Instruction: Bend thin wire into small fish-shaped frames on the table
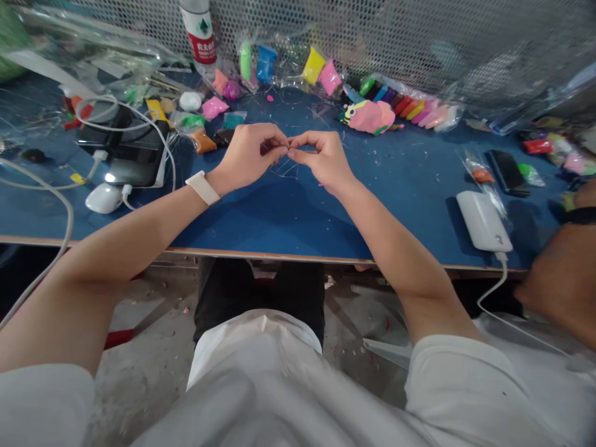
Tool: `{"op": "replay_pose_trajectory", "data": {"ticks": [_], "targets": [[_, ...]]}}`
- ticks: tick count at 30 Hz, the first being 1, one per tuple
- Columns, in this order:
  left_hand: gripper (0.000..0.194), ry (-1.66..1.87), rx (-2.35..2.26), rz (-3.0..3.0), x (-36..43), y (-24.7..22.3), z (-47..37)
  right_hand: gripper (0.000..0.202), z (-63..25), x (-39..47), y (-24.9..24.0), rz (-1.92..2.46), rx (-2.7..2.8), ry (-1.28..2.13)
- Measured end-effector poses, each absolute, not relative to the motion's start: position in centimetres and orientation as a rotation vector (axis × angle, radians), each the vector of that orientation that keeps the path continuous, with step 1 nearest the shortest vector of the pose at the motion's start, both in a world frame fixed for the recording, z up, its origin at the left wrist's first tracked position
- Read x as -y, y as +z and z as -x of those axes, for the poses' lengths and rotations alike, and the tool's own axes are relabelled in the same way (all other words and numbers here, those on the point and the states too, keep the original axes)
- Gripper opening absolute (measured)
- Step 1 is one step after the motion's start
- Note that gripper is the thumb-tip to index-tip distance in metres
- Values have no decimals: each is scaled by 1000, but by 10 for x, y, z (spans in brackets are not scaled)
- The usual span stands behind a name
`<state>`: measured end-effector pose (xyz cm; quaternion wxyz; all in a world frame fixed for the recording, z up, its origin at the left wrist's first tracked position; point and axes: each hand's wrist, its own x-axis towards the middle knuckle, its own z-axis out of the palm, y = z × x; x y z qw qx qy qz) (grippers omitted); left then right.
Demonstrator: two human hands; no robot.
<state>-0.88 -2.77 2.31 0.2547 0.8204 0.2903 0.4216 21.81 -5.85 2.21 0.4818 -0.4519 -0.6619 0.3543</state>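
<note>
Above the blue table (298, 217), my left hand (254, 152) and my right hand (323, 158) meet at the fingertips. Both are closed in a pinch, thumb against fingers. Whatever sits between the fingertips is too small to name. A pink clay figure (372, 117) with a googly eye and green and yellow parts lies beyond my right hand. Close to my left hand are an orange clay packet (203, 141) and a dark clay packet (224, 138). A tiny pink bit (321, 184) lies below my right hand.
Along the mesh panel (372, 37) stand a water bottle (199, 31) and several bagged clay pieces, including a yellow packet (313, 66). Cabled black devices (135, 155) lie at left. A white power bank (484, 220) is at right, near another person's arm (563, 279).
</note>
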Motion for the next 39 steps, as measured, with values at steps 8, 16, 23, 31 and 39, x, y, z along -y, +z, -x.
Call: {"op": "replay_pose_trajectory", "data": {"ticks": [8, 16, 23, 31, 39], "targets": [[7, 1151, -753, -2370, 27, 24, 10, 30, -215, 69, 41, 1163, 1371, 1268], [7, 1122, -714, -2395, 27, 27, 11, 29, -221, 67, 42, 1163, 1415, 1448], [13, 1079, -747, -2061, 27, 27, 8, 53, -225, 55, 25, 1172, 1670, 1032], [41, 1005, -651, -1882, 24, 19, 7, 68, -229, 53, 23, 1153, 1645, 854], [59, 1078, -616, -1758, 24, 18, 3, 80, -228, 52, 18, 1053, 1601, 933]]}}
